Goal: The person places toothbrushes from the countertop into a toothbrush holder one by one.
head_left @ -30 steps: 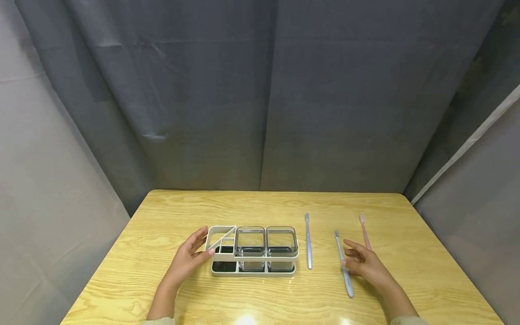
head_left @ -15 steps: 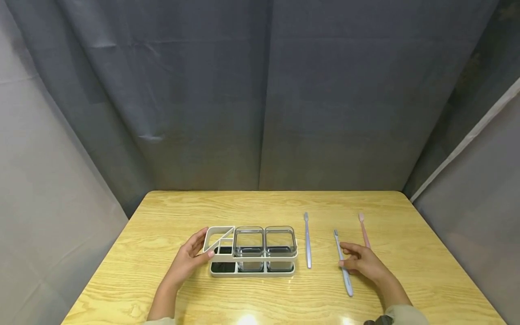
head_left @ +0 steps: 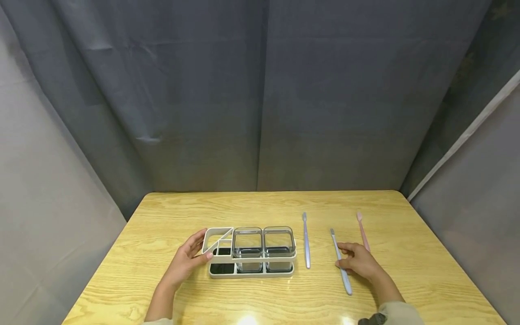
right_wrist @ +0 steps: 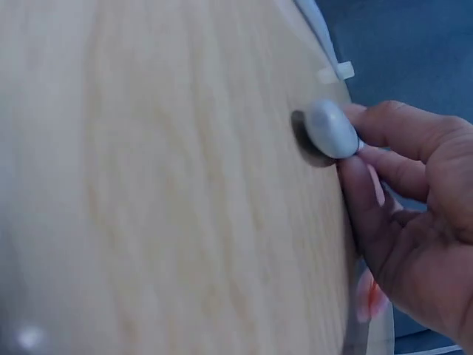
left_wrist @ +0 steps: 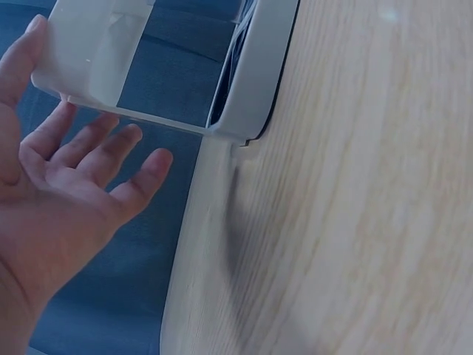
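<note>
At the left end of a white toothbrush holder (head_left: pixel 260 259), my left hand (head_left: pixel 187 259) has its thumb on the front rim and its fingers against the end. In the left wrist view, the other fingertips of my left hand (left_wrist: pixel 81 170) spread just below the end of the holder (left_wrist: pixel 259 74). My right hand (head_left: pixel 359 262) pinches a light blue toothbrush (head_left: pixel 346 283) around mid-handle, its bristle head pointing away. The right wrist view shows the toothbrush's rounded handle end (right_wrist: pixel 330 131) with a shadow beside it, between thumb and fingers of my right hand (right_wrist: pixel 429 200).
Two clear cups (head_left: pixel 248 266) sit in the holder. A lavender toothbrush (head_left: pixel 307 246) lies between the holder and my right hand. Beyond that hand lies a pink toothbrush (head_left: pixel 362 230), partly hidden. Grey curtains (head_left: pixel 203 113) hang behind the wooden table (head_left: pixel 243 207).
My right thumb and fingers have closed onto the light blue toothbrush, which has shifted very slightly left at its head. My left hand stays at the holder. The head view has shifted slightly.
</note>
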Tool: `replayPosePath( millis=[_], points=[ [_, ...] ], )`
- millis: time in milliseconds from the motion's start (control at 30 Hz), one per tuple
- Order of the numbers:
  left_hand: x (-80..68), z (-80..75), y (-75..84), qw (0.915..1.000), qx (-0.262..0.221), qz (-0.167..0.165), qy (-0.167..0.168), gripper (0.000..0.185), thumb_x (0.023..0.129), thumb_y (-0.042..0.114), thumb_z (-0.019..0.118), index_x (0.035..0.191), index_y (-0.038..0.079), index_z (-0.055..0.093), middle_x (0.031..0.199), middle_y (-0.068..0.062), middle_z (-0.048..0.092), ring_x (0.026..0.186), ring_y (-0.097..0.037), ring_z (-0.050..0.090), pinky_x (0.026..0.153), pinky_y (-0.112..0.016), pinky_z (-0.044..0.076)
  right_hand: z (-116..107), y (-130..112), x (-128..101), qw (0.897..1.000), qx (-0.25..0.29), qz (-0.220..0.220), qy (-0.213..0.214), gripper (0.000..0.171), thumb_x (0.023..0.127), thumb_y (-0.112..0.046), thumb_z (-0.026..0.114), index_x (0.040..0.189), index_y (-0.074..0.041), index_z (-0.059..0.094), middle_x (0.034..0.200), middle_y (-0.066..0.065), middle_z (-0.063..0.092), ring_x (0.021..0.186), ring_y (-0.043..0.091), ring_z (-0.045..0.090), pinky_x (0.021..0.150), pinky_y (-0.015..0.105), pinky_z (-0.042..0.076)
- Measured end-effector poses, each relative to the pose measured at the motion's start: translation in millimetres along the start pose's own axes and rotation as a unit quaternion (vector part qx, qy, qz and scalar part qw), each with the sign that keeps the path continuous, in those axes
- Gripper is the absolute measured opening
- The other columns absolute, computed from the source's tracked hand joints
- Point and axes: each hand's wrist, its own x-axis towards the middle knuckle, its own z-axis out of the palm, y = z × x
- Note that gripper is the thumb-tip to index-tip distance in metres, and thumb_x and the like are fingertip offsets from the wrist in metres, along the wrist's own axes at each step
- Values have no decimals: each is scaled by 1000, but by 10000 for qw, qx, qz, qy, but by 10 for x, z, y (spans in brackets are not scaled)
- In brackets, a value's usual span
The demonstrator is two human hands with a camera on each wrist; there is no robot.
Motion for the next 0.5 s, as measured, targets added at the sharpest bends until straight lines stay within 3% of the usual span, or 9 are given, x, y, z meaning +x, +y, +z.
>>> replayPosePath(
  millis=[133, 367, 500],
  points=[
    [-9, -1, 16, 10000, 21, -14, 20, 68, 82, 6, 70, 141, 6, 36, 144, -15, 34, 132, -32, 28, 106, -44, 22, 26, -1, 28, 9997, 105, 184, 79, 65, 77, -1, 71, 131, 16, 38, 119, 32, 38, 68, 25, 52, 58, 33, 54],
    [-3, -3, 8, 10000, 60, 73, 21, 69, 81, 7, 71, 141, 5, 36, 144, -15, 35, 132, -31, 29, 105, -44, 26, 43, -89, 60, 9969, 184, 706, 301, 61, 74, 4, 66, 128, 16, 40, 87, 14, 53, 64, 21, 52, 54, 32, 51],
    [18, 15, -24, 9994, -175, 314, 1, 74, 79, 2, 72, 141, 0, 33, 146, -18, 30, 132, -29, 28, 102, -35, 29, 45, -105, 66, 9934, 513, 894, 494, 62, 72, 6, 63, 128, 18, 37, 89, 15, 55, 65, 21, 53, 55, 32, 51]
  ],
)
